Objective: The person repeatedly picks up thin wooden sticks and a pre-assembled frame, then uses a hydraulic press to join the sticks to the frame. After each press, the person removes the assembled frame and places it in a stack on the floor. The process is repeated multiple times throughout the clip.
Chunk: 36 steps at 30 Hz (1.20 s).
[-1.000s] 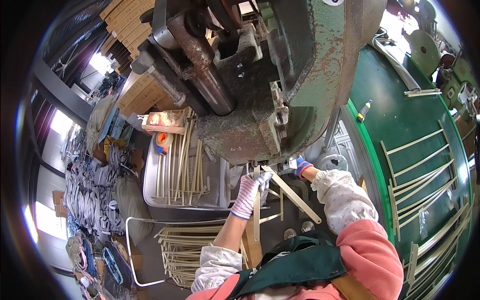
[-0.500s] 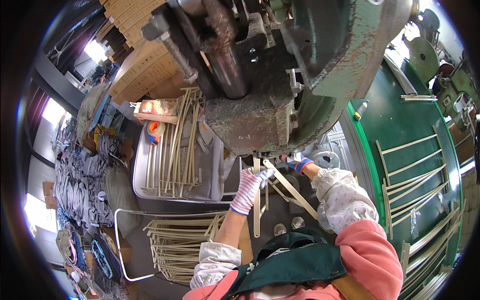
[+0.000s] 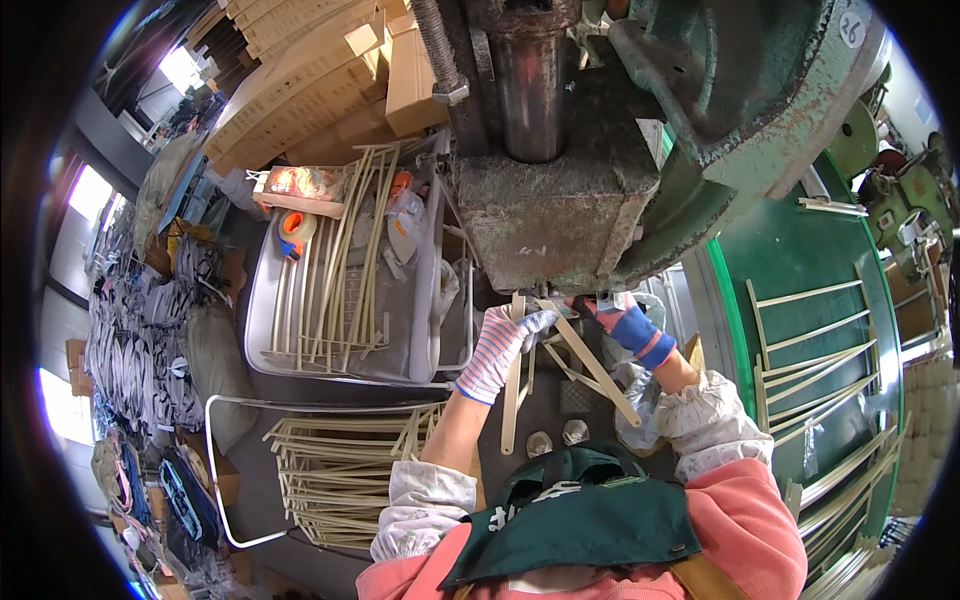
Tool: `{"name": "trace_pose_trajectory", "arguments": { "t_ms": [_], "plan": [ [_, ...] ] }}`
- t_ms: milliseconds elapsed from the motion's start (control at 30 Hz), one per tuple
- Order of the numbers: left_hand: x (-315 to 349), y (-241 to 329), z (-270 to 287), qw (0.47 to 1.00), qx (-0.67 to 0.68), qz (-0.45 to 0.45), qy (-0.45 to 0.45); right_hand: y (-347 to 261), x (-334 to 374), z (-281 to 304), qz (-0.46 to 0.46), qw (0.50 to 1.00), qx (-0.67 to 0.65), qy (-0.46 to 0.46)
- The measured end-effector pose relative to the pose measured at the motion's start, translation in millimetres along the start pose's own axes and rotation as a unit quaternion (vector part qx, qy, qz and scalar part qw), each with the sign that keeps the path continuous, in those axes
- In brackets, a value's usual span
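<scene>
My left hand [image 3: 506, 342], in a striped glove with grey fingertips, is closed on a cream flat-bar frame [image 3: 511, 410]. Its bars spread into a V, with thinner crosspieces between them. The upper ends meet beneath the heavy ram block [image 3: 550, 225] of a worn green press [image 3: 800, 130]. Just right of the frame's top, my right hand [image 3: 632, 325], in a pink and blue striped glove, reaches in under the block. Its fingers look bent together near the slanting bar [image 3: 595, 375], but the block's shadow hides their tips and whatever they hold.
To the left stands a white tub [image 3: 258, 320] with cream rods, a tape dispenser [image 3: 294, 232] and a small box [image 3: 300, 188]. Stacked cream frames [image 3: 340, 475] lie nearer. A green table [image 3: 735, 290] on the right carries more frames. Cardboard boxes [image 3: 300, 110] are piled far left.
The view has shifted, so the press sits further right. My right hand has come further into sight beside the frame's top. My left hand keeps its hold on the bar.
</scene>
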State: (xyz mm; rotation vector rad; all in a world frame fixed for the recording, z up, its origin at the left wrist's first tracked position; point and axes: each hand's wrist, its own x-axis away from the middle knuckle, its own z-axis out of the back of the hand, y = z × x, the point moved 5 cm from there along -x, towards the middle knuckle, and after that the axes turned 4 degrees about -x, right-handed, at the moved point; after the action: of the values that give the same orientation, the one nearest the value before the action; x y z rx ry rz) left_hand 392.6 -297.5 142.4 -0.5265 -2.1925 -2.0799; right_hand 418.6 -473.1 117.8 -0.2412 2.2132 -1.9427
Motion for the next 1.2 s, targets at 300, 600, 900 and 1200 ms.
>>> {"name": "trace_pose_trajectory", "arguments": {
  "t_ms": [300, 600, 900, 1200],
  "plan": [
    [-6.4, -25.0, -1.9, 0.996, 0.074, 0.035, -0.024, 28.0, -20.5, -19.3, -0.014, 0.995, 0.073, -0.067],
    [6.7, -46.0, 2.4, 0.993, 0.109, -0.031, 0.017, 62.3, -31.7, -15.6, 0.185, 0.946, 0.258, 0.062],
    [2.3, -59.7, -3.5, 0.98, 0.17, -0.091, 0.05, -9.2, 29.2, -42.4, 0.159, 0.901, 0.404, -0.002],
    [1.2, -54.0, 0.3, 0.985, 0.13, -0.108, 0.022, 38.5, 4.4, -37.1, -0.032, 0.99, 0.135, 0.027]
  ]
}}
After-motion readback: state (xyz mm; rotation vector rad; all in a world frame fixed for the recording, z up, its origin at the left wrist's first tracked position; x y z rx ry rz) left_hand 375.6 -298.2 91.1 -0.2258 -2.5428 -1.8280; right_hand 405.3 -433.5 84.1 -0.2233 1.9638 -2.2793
